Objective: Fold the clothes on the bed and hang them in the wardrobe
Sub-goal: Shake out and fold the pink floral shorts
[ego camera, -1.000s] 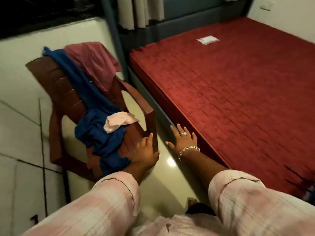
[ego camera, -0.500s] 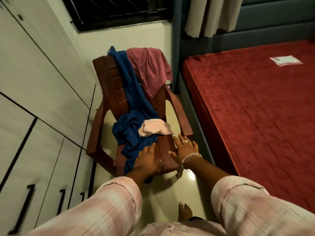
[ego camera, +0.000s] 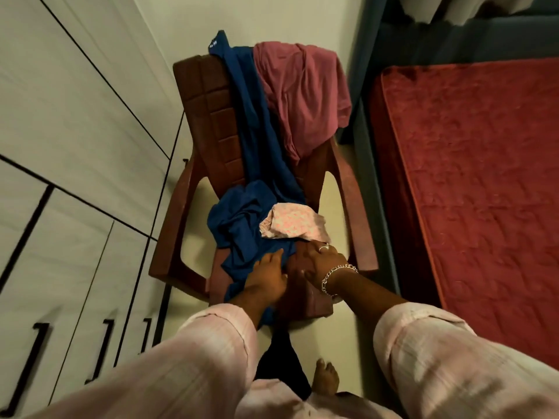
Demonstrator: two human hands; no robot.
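Left hand [ego camera: 267,272] lies on the blue cloth [ego camera: 242,225] at the chair's [ego camera: 199,95] front edge, fingers straight and together. Right hand [ego camera: 317,261] rests flat on the seat beside it, fingers slightly spread.

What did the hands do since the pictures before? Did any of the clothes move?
Both hands went forward onto the chair seat. The left hand now rests on the blue cloth; the right hand lies on the bare seat just below the pink patterned cloth. Neither grips anything yet. The clothes, including the maroon garment on the backrest, stayed as they were.
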